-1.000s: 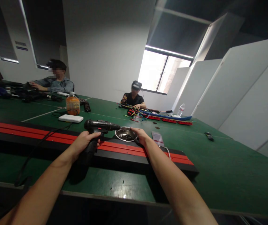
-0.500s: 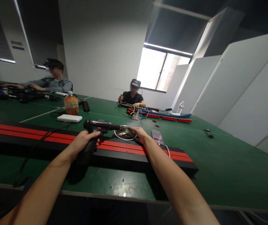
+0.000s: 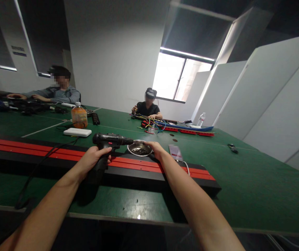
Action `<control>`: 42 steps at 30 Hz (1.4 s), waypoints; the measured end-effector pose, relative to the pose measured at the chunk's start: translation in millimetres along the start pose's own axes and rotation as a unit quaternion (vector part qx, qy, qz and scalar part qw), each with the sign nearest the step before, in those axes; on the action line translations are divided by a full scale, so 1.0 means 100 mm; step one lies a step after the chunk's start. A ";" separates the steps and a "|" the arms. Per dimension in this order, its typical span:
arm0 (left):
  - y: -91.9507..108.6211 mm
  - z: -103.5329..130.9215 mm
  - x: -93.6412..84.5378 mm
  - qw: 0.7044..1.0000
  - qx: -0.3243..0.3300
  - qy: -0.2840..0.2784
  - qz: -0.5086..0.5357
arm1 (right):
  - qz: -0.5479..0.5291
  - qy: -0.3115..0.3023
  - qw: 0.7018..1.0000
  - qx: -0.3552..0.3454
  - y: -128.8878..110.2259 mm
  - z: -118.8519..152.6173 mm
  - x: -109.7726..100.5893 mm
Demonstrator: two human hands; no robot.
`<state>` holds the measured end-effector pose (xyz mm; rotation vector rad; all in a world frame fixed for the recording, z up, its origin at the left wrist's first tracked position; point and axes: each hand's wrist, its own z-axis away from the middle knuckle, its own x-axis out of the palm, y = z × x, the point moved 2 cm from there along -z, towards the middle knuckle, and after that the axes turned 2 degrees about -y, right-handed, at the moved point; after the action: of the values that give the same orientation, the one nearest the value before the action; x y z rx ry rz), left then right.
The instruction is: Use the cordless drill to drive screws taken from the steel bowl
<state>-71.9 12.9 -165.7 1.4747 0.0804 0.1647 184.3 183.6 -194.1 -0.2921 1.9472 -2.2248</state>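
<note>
My left hand (image 3: 97, 157) is wrapped round the handle of a black cordless drill (image 3: 109, 140), which lies sideways with its chuck pointing right. The drill's tip reaches the left rim of a round metal bowl (image 3: 132, 152). Small dark screws (image 3: 140, 152) lie in the bottom of this bowl. At the bowl's right rim is my right hand (image 3: 156, 149), its thumb and fingers closed on the edge; some fingers are hidden behind the wrist. Beneath both hands runs a long black case with a red strip (image 3: 131, 163).
A white power bank (image 3: 77, 132) and a bottle of orange drink (image 3: 79, 116) stand to the left. A phone (image 3: 175, 152) with a white cable lies right of the bowl. Across the green table (image 3: 243, 181), one person sits behind coloured wires (image 3: 153, 124); another sits far left.
The drill, the bowl and both my hands stay almost in place. On the far left, the other person's hand has shifted slightly to the right.
</note>
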 end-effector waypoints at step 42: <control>0.07 0.15 -0.07 0.990 0.053 0.005 -0.130 | -0.037 -0.050 0.997 0.034 -0.05 0.12 0.08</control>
<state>-77.0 -2.4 -157.5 1.5548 0.2931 -0.0450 179.2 170.8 -187.0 -0.4639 1.8329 -2.2689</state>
